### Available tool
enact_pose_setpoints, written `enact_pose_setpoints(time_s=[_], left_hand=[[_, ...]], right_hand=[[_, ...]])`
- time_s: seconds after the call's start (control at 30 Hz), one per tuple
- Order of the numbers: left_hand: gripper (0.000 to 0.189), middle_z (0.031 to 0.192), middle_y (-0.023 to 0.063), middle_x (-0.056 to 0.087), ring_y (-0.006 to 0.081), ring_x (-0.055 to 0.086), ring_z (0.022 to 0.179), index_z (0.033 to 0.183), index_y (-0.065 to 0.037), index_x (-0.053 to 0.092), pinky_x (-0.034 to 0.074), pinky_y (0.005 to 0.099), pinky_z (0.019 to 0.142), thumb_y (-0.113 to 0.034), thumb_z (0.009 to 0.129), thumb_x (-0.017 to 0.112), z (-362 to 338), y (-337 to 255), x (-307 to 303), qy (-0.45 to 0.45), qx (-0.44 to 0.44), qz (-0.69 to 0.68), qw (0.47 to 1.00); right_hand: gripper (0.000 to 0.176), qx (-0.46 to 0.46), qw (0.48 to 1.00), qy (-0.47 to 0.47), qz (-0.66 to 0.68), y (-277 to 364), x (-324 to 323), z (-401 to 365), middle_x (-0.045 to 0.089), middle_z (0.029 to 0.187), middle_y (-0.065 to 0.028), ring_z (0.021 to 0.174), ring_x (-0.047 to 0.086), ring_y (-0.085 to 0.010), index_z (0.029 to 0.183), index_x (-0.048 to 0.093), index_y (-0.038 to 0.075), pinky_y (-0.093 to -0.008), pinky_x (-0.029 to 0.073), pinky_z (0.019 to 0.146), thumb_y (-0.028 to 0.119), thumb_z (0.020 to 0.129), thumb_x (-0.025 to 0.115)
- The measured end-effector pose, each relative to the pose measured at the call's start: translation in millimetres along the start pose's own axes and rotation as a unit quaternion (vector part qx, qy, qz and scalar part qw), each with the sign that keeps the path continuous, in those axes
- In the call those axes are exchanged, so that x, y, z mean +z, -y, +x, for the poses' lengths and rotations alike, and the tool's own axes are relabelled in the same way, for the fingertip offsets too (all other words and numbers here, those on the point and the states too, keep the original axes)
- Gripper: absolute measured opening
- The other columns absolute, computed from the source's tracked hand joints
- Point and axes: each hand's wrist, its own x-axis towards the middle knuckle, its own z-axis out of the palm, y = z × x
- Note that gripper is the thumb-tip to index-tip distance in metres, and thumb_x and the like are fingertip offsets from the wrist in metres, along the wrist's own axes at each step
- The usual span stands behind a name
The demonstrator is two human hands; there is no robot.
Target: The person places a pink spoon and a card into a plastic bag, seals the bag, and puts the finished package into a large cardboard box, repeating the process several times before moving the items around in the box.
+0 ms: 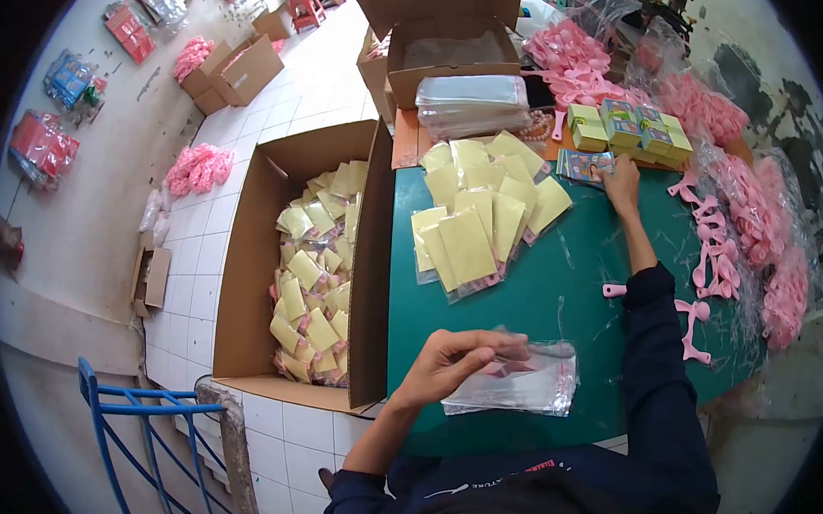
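My left hand (448,362) is over the near part of the green table, thumb and fingers closed on the edge of a clear plastic bag. Below it lies a pile of flat clear bags (539,391). At the far side, my right hand (622,182) has its fingertips closed on the right end of some colourful printed cards (576,165). Banded card stacks (622,126) stand just behind. A pink spoon (615,291) lies partly hidden by my right sleeve. Left of my right hand is a heap of bagged yellow cards (472,246) with pink bits showing.
Left of the table, a large open carton (369,283) holds many bagged yellow cards. Pink spoons (719,261) and plastic-wrapped bundles (749,198) line the right side. More clear bags (473,103) sit before an open box (453,52). A blue metal frame (148,411) stands lower left.
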Motion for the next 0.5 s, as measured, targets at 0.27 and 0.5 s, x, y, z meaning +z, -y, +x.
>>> enact_pose_setpoints(time_s=[0.27,0.5], left_hand=[[0.03,0.104,0.0145,0.065,0.0169,0.063,0.093,0.118,0.004,0.055,0.049,0.0258,0.081,-0.015,0.096,0.045,2.0,1.9,-2.4,-0.08,-0.077,-0.014,0.994],[0.03,0.097,0.0154,0.066,0.0187,0.065,0.089,0.11,0.007,0.059,0.051,0.0286,0.079,-0.017,0.095,0.048,9.5,5.1,2.0,-0.121,-0.081,0.014,0.989]], right_hand=[[0.017,-0.055,0.971,0.087,0.216,63.2,-92.2,-33.1,0.061,0.077,-0.0114,0.059,0.058,-0.0239,0.093,0.056,0.002,-0.0359,0.047,0.056,0.016,0.084,0.059],[0.008,-0.053,0.821,0.339,0.456,160.6,-231.1,-147.7,0.058,0.075,-0.0018,0.057,0.053,-0.0059,0.09,0.056,0.002,-0.0211,0.042,0.05,0.0,0.083,0.06]])
